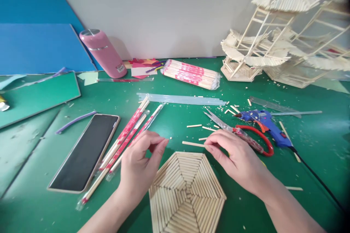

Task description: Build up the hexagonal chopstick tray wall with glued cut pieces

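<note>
My right hand (pixel 232 153) pinches one end of a short wooden stick (pixel 193 144), which points left above the far edge of a flat panel. That many-sided panel (pixel 188 193) is built of rows of sticks narrowing toward its middle. Over the panel's left side is my left hand (pixel 146 156), thumb and forefinger pressed together; anything between them is too small to make out. A tiny pale bit (pixel 171 138) shows just off those fingertips. Red-handled scissors (pixel 246 134) lie behind my right hand, beside a blue glue gun (pixel 265 120) with a black cord.
Wrapped chopsticks (pixel 124 134) and a phone (pixel 84 153) lie to the left. Clear glue sticks (pixel 182 99) and a chopstick pack (pixel 191 74) lie farther back. A pink bottle (pixel 104 52) stands near the wall. Stick-built towers (pixel 273 36) occupy the back right. Cut stick pieces (pixel 194 126) are scattered about.
</note>
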`<action>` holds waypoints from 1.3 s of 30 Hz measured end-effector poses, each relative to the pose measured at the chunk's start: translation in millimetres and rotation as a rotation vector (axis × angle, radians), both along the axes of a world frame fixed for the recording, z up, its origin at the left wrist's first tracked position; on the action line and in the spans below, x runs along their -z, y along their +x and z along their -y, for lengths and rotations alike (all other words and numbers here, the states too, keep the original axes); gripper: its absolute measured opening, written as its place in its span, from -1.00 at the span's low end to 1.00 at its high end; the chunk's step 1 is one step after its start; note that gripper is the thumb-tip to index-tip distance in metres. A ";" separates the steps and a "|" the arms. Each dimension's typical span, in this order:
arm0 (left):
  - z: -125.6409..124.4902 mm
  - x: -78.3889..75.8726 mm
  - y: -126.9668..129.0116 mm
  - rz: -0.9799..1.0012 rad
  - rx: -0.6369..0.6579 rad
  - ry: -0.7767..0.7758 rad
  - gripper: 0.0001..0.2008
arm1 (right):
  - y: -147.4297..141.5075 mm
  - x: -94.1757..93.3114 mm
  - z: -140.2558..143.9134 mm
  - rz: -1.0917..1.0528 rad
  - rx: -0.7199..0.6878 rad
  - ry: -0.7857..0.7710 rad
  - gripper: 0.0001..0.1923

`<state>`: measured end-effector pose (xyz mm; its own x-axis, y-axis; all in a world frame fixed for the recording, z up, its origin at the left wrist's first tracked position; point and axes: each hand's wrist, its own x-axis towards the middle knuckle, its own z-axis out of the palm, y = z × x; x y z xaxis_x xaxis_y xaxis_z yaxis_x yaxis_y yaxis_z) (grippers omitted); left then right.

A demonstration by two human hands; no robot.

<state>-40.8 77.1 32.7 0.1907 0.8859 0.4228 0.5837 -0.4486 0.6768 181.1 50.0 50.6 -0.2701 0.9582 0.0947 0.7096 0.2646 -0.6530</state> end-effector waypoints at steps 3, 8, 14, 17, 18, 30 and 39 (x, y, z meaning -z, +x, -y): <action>5.8 -10.1 -0.3 0.006 0.026 0.062 -0.85 | -2.7 -5.4 9.3 0.023 -0.016 -0.010 -0.88; 23.0 -15.3 13.4 -0.219 0.318 0.148 -0.80 | -11.8 -6.1 26.9 0.062 -0.139 0.000 -0.86; 37.8 10.2 29.8 -0.298 0.532 0.136 -0.73 | -11.9 -12.2 36.3 -0.025 -0.130 0.014 -0.86; 39.9 20.9 33.7 -0.282 0.497 0.192 -0.74 | 17.8 -13.2 31.6 -0.019 0.117 0.043 -0.85; 40.6 23.7 35.0 -0.286 0.504 0.204 -0.73 | 33.5 -11.5 29.0 0.033 0.254 0.059 -0.83; 48.7 10.7 41.4 -0.542 0.714 0.053 -0.93 | 143.5 18.6 10.1 0.197 0.785 -0.124 -0.85; 45.3 13.6 55.9 -0.576 0.669 0.102 -0.94 | 156.1 -12.1 9.7 -0.487 0.835 -0.310 -0.75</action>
<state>15.1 31.8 19.1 0.8625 0.4757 0.1725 0.4150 -0.8601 0.2968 337.2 40.3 62.6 0.4984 0.8241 -0.2690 0.2287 -0.4243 -0.8761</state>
